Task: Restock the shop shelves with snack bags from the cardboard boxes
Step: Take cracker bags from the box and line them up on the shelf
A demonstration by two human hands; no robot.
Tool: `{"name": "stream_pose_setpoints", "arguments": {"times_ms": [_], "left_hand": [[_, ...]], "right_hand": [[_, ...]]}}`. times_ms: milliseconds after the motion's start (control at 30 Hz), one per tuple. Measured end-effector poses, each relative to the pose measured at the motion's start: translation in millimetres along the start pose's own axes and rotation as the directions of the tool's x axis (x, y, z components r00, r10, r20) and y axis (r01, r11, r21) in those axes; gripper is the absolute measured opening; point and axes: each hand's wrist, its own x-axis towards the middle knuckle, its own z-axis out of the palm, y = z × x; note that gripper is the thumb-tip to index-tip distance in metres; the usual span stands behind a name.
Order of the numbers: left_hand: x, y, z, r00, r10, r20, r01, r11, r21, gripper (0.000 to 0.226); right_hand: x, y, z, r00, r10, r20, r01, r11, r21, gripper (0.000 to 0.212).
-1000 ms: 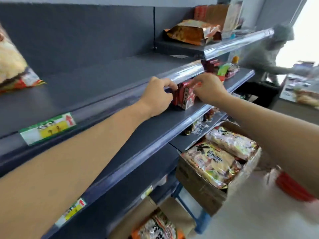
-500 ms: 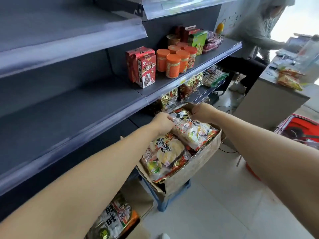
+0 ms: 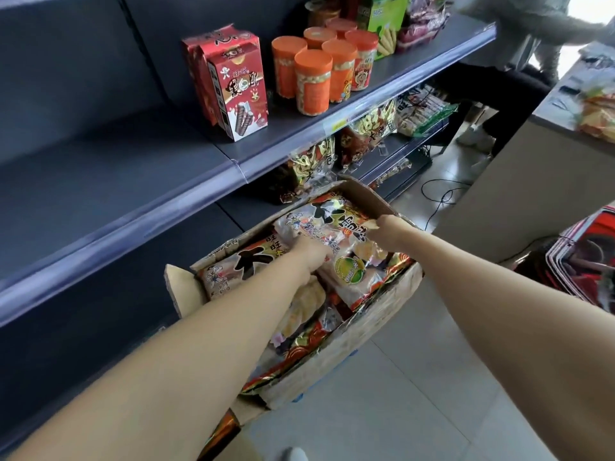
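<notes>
An open cardboard box (image 3: pixel 362 341) full of shiny snack bags stands on the floor in front of the dark shelving. The top snack bag (image 3: pixel 327 224), printed with large black characters, lies across the box. My left hand (image 3: pixel 311 252) grips its near edge and my right hand (image 3: pixel 387 229) grips its right edge. More bags (image 3: pixel 226 271) lie underneath. The dark shelf (image 3: pixel 109 191) above the box is bare on its left part.
Red cartons (image 3: pixel 233 84) and orange-lidded jars (image 3: pixel 312 81) stand on the shelf's right part, with a green box (image 3: pixel 382 21) behind. Gold snack bags (image 3: pixel 312 164) fill the lower shelf. A person (image 3: pixel 519 31) stands by a counter (image 3: pixel 545 168) at right. Red baskets (image 3: pixel 585 257) sit on the floor.
My hands left the red cartons on the shelf and dropped into the box. Both now grip the top snack bag. My view tilted down towards the box.
</notes>
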Motion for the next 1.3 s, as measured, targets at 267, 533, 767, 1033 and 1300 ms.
{"name": "stream_pose_setpoints", "arguments": {"times_ms": [267,533,767,1033,1300], "left_hand": [[25.8,-0.6,-2.8,0.999,-0.046,0.011,0.046,0.999,-0.021,0.052],[0.1,21.1,-29.7,1.0,-0.028,0.013,0.027,0.998,0.063,0.029],[-70.7,52.6,-67.3,0.995,0.099,0.023,-0.101,0.987,0.121,0.009],[-185.3,85.6,-132.9,0.925,0.381,-0.008,-0.378,0.919,0.11,0.01],[-272.5,90.4,-241.9,0.764,0.614,-0.196,-0.615,0.786,0.065,0.038]], "right_hand": [[43.4,15.3,20.5,0.985,0.169,0.047,-0.175,0.945,0.275,0.067],[16.4,-1.7,-0.7,0.977,0.184,0.106,-0.209,0.922,0.326,0.071],[-46.7,-28.6,-44.9,0.987,0.129,0.091,-0.154,0.918,0.367,0.047],[-163.2,-83.5,-97.4,0.991,0.054,-0.119,0.022,0.826,0.563,0.073],[-270.3,-181.5,-116.1,0.913,-0.041,-0.407,0.289,0.768,0.571,0.083]]}}
